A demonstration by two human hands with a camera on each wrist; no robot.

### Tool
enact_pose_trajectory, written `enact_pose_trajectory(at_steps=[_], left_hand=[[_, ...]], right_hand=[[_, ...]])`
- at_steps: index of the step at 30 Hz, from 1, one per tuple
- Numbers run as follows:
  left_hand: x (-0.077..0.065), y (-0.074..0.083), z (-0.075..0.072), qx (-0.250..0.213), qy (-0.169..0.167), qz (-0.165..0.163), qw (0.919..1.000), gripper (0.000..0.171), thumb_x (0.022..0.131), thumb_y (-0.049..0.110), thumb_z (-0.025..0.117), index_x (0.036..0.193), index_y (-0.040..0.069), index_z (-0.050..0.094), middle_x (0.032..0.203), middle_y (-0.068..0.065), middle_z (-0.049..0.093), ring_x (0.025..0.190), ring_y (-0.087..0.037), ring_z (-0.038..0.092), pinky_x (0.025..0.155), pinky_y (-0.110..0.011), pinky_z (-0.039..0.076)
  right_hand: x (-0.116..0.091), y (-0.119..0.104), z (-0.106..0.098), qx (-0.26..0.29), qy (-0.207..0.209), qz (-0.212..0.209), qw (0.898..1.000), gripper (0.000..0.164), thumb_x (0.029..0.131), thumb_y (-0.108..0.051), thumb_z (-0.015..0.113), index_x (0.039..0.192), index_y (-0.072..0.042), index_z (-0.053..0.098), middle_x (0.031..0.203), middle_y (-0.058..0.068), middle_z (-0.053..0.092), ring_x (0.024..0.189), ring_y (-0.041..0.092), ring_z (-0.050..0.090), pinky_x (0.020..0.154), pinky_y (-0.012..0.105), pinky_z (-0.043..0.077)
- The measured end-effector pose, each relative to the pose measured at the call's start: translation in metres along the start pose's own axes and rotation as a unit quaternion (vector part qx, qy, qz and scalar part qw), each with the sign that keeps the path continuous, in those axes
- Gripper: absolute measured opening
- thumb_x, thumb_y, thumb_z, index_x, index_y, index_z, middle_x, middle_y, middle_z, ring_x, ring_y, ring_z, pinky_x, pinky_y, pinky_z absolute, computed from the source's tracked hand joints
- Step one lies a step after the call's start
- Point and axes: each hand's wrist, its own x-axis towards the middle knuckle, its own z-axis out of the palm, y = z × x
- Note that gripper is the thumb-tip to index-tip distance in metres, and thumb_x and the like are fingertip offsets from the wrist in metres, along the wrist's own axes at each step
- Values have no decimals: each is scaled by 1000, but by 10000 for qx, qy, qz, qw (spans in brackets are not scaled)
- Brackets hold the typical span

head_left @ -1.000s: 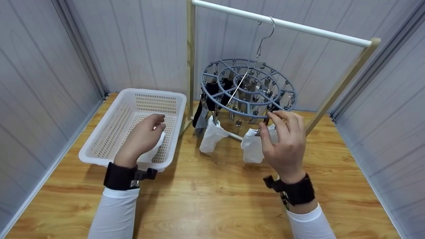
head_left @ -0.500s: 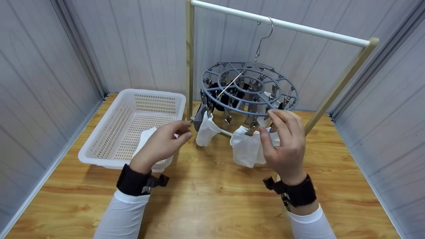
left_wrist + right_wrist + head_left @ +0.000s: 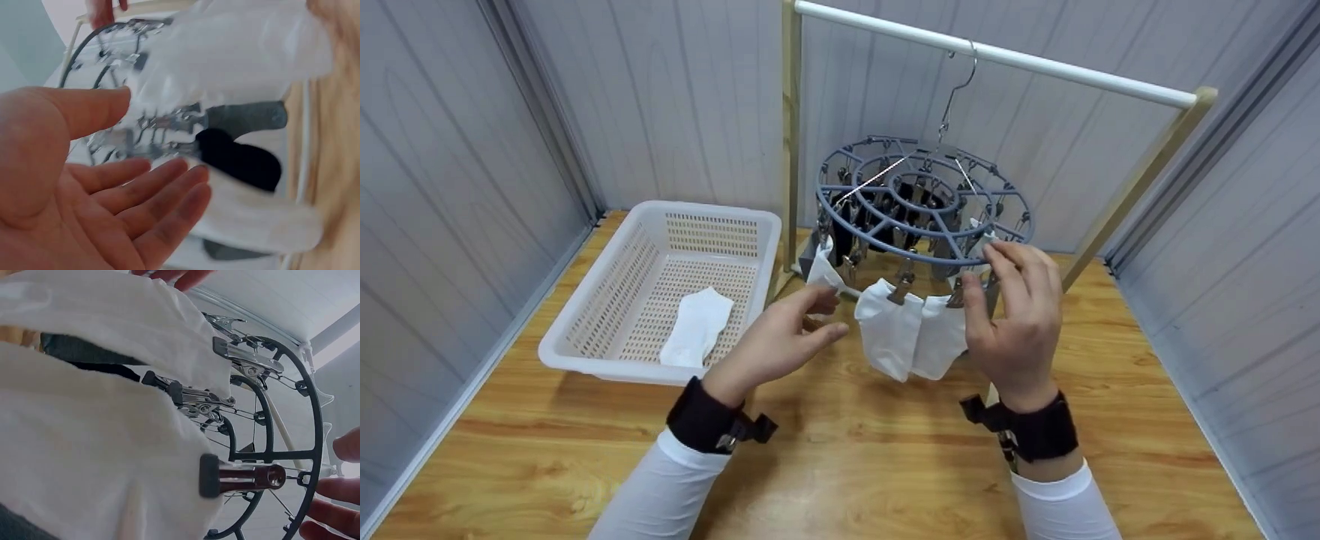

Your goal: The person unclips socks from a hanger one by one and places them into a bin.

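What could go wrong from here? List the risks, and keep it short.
The round hanger hangs by a single hook, so a push from the right hand at its rim might set it swinging. The front white sock seems held by one clip, so a jolt might work it loose. The left hand, close to another hanging sock, might knock it.

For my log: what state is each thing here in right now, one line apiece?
Left grip: fingers extended, holding nothing.
Right grip: at the drying ring's rim, fingers and thumb apart.
Drying ring: hung by its hook from the white rail.
Front white socks: clipped, hanging.
Gray sock: clipped, hanging.
Black sock: clipped, hanging.
Loose white sock: unclipped, lying in the basket.
Basket: upright, one sock visible inside.
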Motion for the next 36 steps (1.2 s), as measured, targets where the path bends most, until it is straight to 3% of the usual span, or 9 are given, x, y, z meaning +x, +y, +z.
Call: enact_pose_trajectory(at_steps=[6, 14, 20, 29, 36], left_hand=[[5, -11, 19, -444, 132, 111, 9989, 66, 103, 25, 84, 157, 1, 55, 145, -17, 69, 133, -34, 68, 106, -49, 59], [7, -13, 30, -884, 241, 133, 9957, 67, 100, 19, 86, 156, -1, 55, 135, -17, 72, 120, -31, 71, 101, -45, 61], [7, -12, 36, -883, 381, 10, 9954, 62, 99, 18, 87, 150, -2, 60, 127, -16, 74, 106, -29, 76, 93, -41, 64], [7, -15, 47, -543, 668, 265, 9959, 38, 104, 10, 80, 137, -2, 66, 122, -14, 75, 111, -29, 73, 95, -41, 64], [7, -16, 48, -505, 934, 425, 9934, 22, 106, 9, 76, 125, 1, 71, 114, -12, 77, 104, -26, 74, 90, -42, 64]], right_hand=[[-2, -4, 4, 105, -151, -148, 9997, 38, 102, -23, 76, 126, 6, 79, 127, 23, 75, 123, 46, 65, 115, 53, 46], [-4, -10, 4, 138, -362, -240, 9990, 35, 102, -19, 76, 127, 5, 79, 128, 22, 75, 125, 46, 64, 117, 53, 45], [-4, -11, 4, 211, -347, -256, 9988, 36, 101, -21, 76, 125, 5, 79, 127, 22, 75, 125, 45, 65, 117, 53, 46], [-4, -11, 3, 223, -378, -266, 9987, 36, 101, -22, 76, 126, 5, 79, 129, 22, 75, 125, 45, 64, 117, 51, 46], [-2, -12, 4, 293, -278, -366, 9985, 36, 100, -21, 77, 124, 5, 79, 127, 23, 75, 124, 45, 65, 117, 51, 46]])
